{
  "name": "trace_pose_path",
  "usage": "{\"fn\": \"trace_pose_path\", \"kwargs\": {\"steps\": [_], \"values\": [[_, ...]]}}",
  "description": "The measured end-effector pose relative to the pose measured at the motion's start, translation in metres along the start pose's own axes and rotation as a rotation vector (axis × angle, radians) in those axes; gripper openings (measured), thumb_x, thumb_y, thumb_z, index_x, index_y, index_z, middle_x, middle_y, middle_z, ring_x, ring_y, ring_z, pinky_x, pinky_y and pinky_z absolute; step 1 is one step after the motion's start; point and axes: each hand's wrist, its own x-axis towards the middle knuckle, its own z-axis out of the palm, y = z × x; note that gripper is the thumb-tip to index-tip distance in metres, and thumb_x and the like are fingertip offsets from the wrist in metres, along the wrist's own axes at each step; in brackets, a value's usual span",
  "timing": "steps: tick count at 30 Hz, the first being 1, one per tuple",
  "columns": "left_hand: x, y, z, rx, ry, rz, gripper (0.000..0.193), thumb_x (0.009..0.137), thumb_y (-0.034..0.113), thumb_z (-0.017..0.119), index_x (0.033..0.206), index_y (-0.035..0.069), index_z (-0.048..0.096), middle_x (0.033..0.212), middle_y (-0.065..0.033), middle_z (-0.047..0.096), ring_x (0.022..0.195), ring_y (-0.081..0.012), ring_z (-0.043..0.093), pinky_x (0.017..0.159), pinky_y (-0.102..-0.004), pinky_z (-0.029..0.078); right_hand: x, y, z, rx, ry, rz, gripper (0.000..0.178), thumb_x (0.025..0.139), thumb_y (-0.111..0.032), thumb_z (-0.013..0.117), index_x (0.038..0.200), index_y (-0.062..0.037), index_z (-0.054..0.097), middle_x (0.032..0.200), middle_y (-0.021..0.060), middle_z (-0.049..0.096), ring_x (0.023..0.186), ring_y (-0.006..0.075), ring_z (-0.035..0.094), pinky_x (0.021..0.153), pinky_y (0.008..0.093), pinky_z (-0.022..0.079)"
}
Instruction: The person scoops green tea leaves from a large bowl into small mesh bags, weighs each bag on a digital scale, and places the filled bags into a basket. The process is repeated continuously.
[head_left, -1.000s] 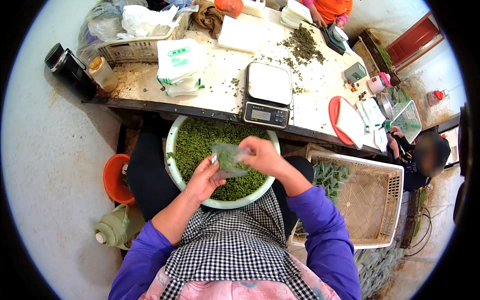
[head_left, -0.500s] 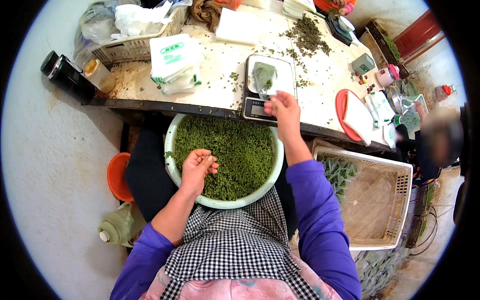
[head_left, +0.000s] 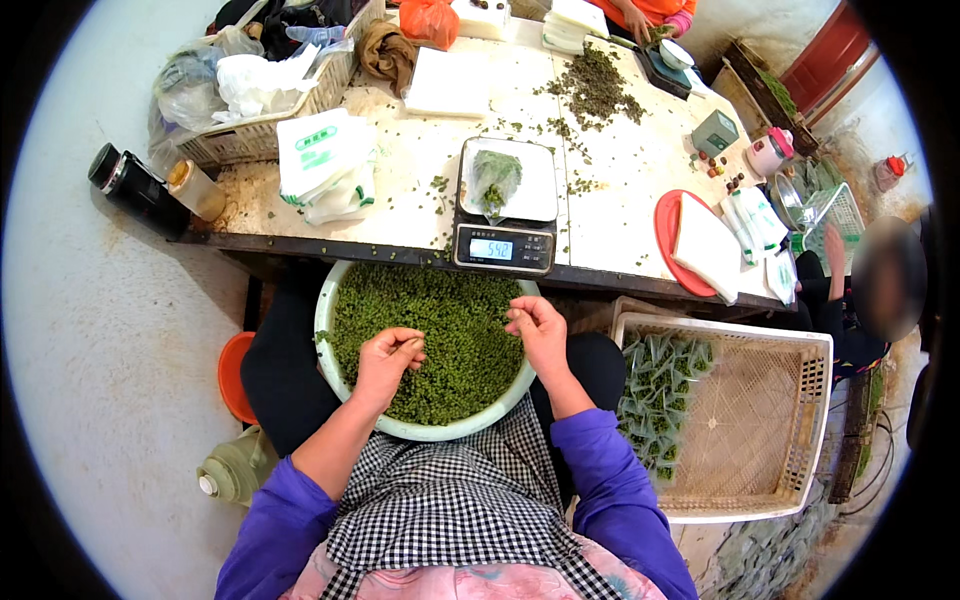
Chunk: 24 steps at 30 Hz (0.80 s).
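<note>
One left hand (head_left: pixel 392 362) and one right hand (head_left: pixel 541 332) hover above a basin (head_left: pixel 435 432) of green buds (head_left: pixel 460 350), fingers curled, any grip unclear. Weighing seems underway: a filled plastic bag (head_left: pixel 496 178) lies on a digital scale (head_left: pixel 535 250); lifting it would need gentle pinching.

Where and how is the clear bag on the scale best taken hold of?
Probably pinch the bag by its narrow near end, from the person's side with the right hand: it lies on the scale, tapering toward the person, its wider part farther off.
</note>
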Motion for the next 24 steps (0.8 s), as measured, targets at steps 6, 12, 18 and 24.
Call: {"fn": "trace_pose_path", "kwargs": {"steps": [6,12,18,24], "values": [[0.018,0.015,0.028,0.114,-0.028,0.08,0.013,0.092,0.003,0.067,0.104,-0.001,0.067,0.08,-0.0021,0.064,0.066,-0.0093,0.061,0.062,-0.0232,0.053,-0.005,0.011,0.003,-0.363,0.012,-0.367,0.013,0.086,-0.004,0.069,0.099,-0.0045,0.07,0.089,0.0096,0.072,0.077,0.0234,0.07,0.068,0.034,0.054],[0.039,0.026,0.049,0.14,-0.027,0.108,0.016,0.092,0.003,0.067,0.107,-0.003,0.066,0.081,-0.002,0.066,0.066,-0.0076,0.062,0.06,-0.0224,0.054,-0.011,-0.006,0.0,-0.652,-0.039,-0.64,0.008,0.083,-0.014,0.074,0.088,-0.0108,0.07,0.085,0.0019,0.07,0.082,0.0217,0.066,0.079,0.0385,0.046],[0.039,0.044,0.051,1.204,0.01,0.626,0.024,0.072,0.011,0.081,0.094,0.007,0.074,0.101,-0.01,0.066,0.098,-0.03,0.062,0.083,-0.0415,0.051,-0.008,-0.009,-0.006,-0.649,-0.012,-0.628,0.009,0.081,-0.014,0.075,0.087,-0.0107,0.069,0.086,0.0016,0.069,0.084,0.0222,0.065,0.081,0.0401,0.042],[0.08,0.089,0.097,1.122,0.302,1.169,0.026,0.068,0.007,0.081,0.092,0.007,0.072,0.122,-0.0129,0.061,0.114,-0.0337,0.056,0.095,-0.0435,0.044,-0.007,-0.001,-0.001,-0.631,-0.045,-0.628,0.009,0.082,-0.01,0.074,0.088,-0.0103,0.068,0.087,0.0025,0.069,0.087,0.0223,0.065,0.083,0.0407,0.043]]}}
